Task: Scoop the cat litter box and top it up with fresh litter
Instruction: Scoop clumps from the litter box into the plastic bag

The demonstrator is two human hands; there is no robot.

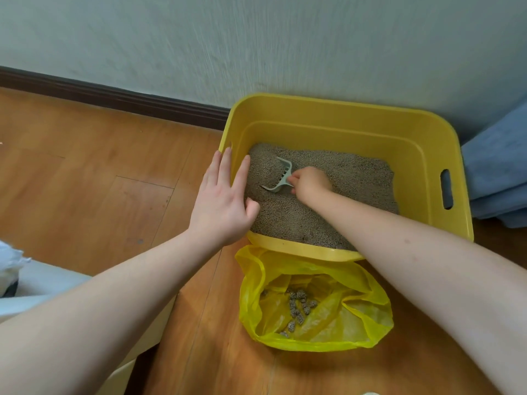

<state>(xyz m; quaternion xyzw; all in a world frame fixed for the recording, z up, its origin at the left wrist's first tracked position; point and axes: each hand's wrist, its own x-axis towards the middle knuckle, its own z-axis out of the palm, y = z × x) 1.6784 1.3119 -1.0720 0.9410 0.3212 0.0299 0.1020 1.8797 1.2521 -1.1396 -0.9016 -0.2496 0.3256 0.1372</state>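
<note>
The left hand lies flat with straight fingers on the near-left rim of the yellow litter box, likely steadying it. The right hand grips the white scoop, its slotted end in the grey litter. The box stands on the floor against the wall. A yellow bag lies open just before it, holding grey clumps.
</note>
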